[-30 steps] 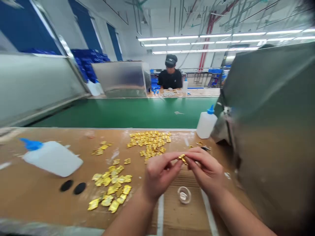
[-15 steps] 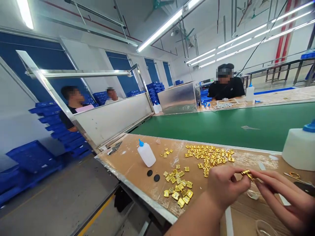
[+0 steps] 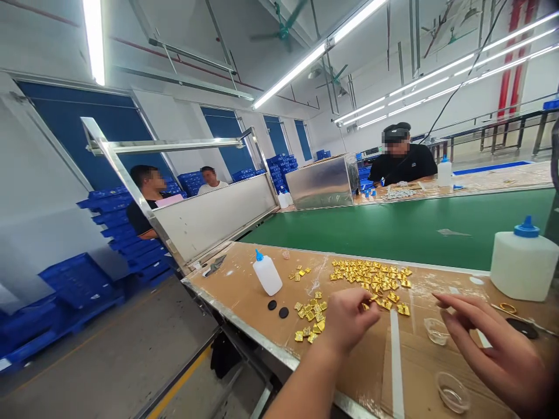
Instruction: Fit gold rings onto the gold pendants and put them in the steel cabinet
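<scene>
My left hand (image 3: 351, 319) is closed in a pinch, with a small shiny gold piece (image 3: 374, 298) at its fingertips, mostly hidden by the fingers. Just beyond it lies a spread of square gold metal pieces (image 3: 364, 272) on the cardboard-covered table. A second group of gold pieces (image 3: 311, 312) lies left of this hand, partly behind the wrist. To the right, my right hand (image 3: 493, 343) hovers with fingers stretched and thumb apart, nothing visible between them. Close to its fingertips stands a small clear plastic cup (image 3: 437, 330); another clear cup (image 3: 453, 393) stands nearer me.
A blue-capped white bottle (image 3: 267, 275) stands at left beside two black discs (image 3: 283, 312). A larger bottle (image 3: 522, 265) stands at right near scissors (image 3: 507, 308). Behind the table runs a green conveyor belt (image 3: 371, 224); a person (image 3: 408, 160) sits across it.
My hands have separated: the left moved left with the gold piece toward the spread, and the right let go and stays at right. The camera view has tilted slightly upward.
</scene>
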Available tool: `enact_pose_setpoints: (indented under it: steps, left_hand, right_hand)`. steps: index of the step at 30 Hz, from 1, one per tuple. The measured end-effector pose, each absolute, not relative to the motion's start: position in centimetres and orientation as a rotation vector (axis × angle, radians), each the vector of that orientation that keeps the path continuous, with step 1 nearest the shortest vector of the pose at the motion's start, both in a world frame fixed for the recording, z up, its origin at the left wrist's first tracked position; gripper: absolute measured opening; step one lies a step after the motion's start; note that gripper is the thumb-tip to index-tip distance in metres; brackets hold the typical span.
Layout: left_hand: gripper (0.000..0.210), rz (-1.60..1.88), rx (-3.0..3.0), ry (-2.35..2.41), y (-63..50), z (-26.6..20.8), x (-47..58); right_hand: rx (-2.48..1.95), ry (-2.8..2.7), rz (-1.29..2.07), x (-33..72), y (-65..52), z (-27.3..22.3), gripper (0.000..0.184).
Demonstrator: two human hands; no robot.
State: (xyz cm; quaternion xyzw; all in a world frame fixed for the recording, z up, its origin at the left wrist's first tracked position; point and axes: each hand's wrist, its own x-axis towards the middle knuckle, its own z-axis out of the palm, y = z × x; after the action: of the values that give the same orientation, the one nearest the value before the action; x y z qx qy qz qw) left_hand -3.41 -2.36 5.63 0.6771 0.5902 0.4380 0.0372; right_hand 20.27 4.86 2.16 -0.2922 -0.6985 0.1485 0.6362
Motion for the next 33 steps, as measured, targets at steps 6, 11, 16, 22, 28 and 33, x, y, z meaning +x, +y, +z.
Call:
enact_pose_setpoints:
  steps: [6,11,16,22,28,33]
  left_hand:
    - [0.015,1.225,1.868,2.003,-3.8,5.1,-7.9]
    - [0.02,1.08,1.792,2.065,-3.1,5.5,-9.9]
    - [0.021,0.912,1.753,2.113,-0.8,5.5,-10.2]
    - [0.019,0.676,1.709,2.176,1.9,4.7,-10.2]
    - [0.027,0.513,1.689,2.237,3.5,4.2,-10.4]
    - [0.021,0.633,1.736,2.335,3.0,4.9,-10.1]
  right_hand:
    - [-0.642,-1.71,0.327,21.0,5.0,1.8,0.024]
    - [-0.627,-1.713,0.308,20.6,4.5,2.4,0.024]
    - [-0.609,-1.749,0.295,20.7,4.0,3.0,0.024]
    - [-0.629,-1.76,0.309,20.6,4.0,3.0,0.023]
    - [-0.64,-1.775,0.36,20.8,4.3,2.5,0.023]
    - [-0.653,-1.795,0.409,20.7,4.5,2.2,0.023]
